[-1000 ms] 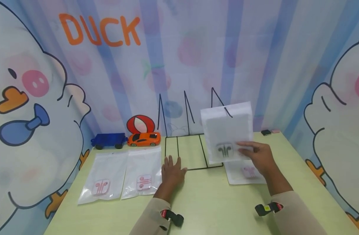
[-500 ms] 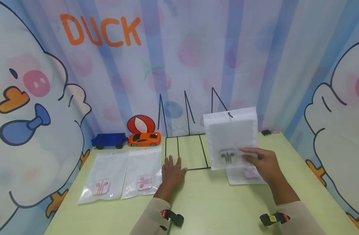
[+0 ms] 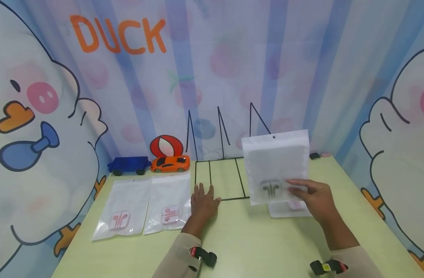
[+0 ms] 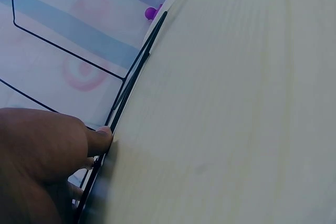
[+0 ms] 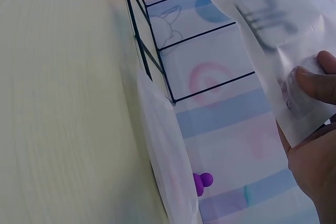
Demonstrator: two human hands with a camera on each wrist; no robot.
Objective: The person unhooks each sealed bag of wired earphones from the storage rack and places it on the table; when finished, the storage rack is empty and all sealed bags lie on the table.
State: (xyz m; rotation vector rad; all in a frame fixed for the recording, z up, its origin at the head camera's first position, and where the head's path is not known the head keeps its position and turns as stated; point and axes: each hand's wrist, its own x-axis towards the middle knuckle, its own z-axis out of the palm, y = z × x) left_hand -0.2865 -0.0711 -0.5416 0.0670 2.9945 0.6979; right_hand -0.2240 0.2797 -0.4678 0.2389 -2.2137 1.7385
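**Earphone packet held upright beside a wire rack**

Where the backdrop carries writing, the orange word "DUCK" is the only legible text; the packets bear earphone pictograms but no readable lettering. Along the back edge of the green tabletop stand a blue toy truck and an orange toy car, with a black wire rack to their right. Two clear packets with pink earphones lie flat at left; another packet lies at right, partly hidden behind the raised one. The right hand pinches the held packet near its lower edge, thumb in front. This packet is white, translucent, upright just right of the rack, showing dark earphones low down and a hang hole at top. The left hand lies spread flat, fingertips touching the rack's base wire.
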